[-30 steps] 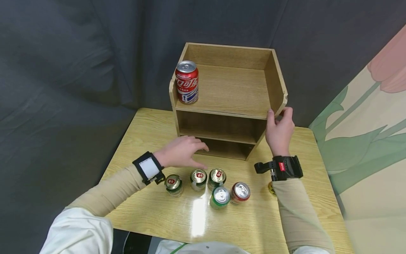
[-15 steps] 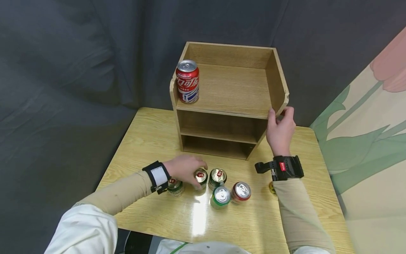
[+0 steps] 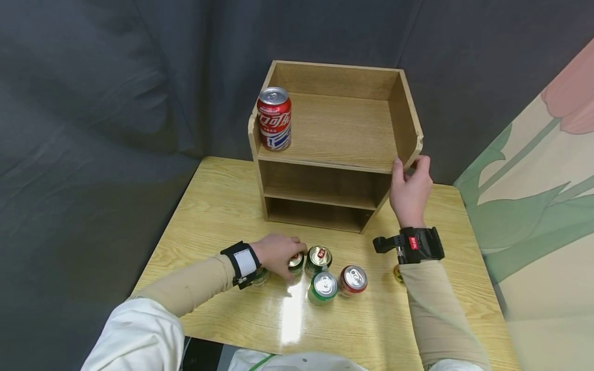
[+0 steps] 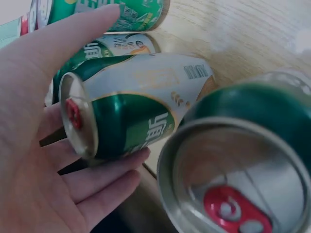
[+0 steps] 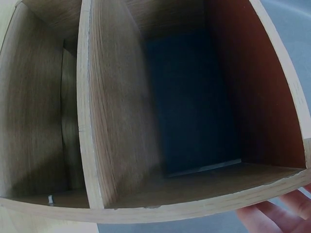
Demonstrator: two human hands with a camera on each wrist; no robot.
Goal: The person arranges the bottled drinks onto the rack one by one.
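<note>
My left hand [image 3: 278, 252] reaches around a green-and-white drink can [image 4: 131, 107] with a gold top and red pull tab. In the left wrist view the fingers lie along one side of this upright can, and a gap shows between it and the thumb. A similar can [image 4: 238, 184] stands beside it, partly under my wrist in the head view. My right hand [image 3: 410, 193] grips the right side panel of a small wooden shelf [image 3: 325, 166], thumb at its front edge and fingers outside. On the shelf's top level, at the left, stands a red cola can [image 3: 274, 123].
Close to the right of my left hand stand another gold-topped can [image 3: 318, 262], a bright green can [image 3: 322, 289] and a red can [image 3: 352, 282]. A yellow item [image 3: 398, 274] is mostly hidden by my right forearm. Dark cloth [image 3: 334, 31] hangs behind the shelf.
My left hand has come down from before the shelf's bottom level to around the gold-topped can, then slid slightly right. The right hand keeps its grip on the shelf.
</note>
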